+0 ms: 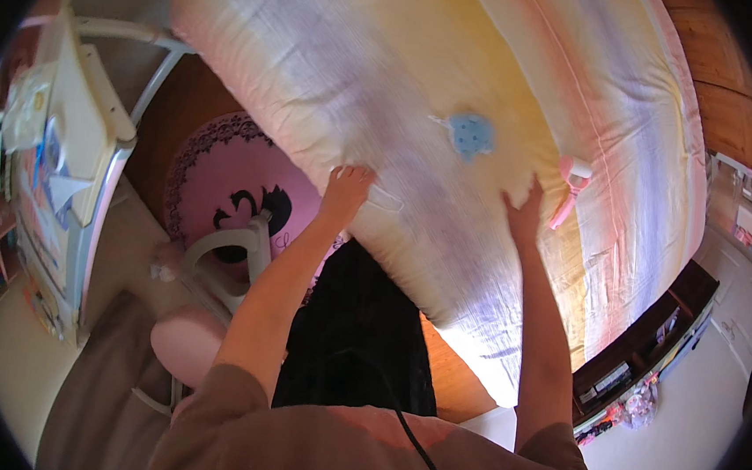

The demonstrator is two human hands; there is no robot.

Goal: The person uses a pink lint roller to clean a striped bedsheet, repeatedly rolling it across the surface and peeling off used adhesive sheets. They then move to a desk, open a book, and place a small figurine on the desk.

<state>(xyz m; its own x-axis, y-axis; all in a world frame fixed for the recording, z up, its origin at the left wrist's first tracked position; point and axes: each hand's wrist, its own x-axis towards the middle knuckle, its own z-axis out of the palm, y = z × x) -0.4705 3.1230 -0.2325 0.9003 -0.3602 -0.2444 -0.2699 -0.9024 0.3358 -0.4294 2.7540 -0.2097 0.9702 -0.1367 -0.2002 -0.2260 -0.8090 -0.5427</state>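
Observation:
My left hand (pixel 350 190) is on the near edge of a striped quilt (pixel 423 60) in pastel yellow, lilac and pink, spread over a bed. A thin white loop, perhaps a strap (pixel 387 200), lies against that hand's fingers; whether they grip anything is hidden. On the quilt, thumb and fingers apart, my right hand (pixel 525 210) holds nothing. Just right of it lies a pink-handled lint roller (pixel 572 189) with a white roll. Beyond both hands sits a small blue dotted cloth item (pixel 472 136) with a white string.
At left stands a cluttered desk (pixel 56 177) with a tilted top. A pink chair seat (pixel 187 346) with a pale frame is beside my left arm, near a round pink mat (pixel 222 163). A dark shelf (pixel 679 292) stands at right beyond the bed.

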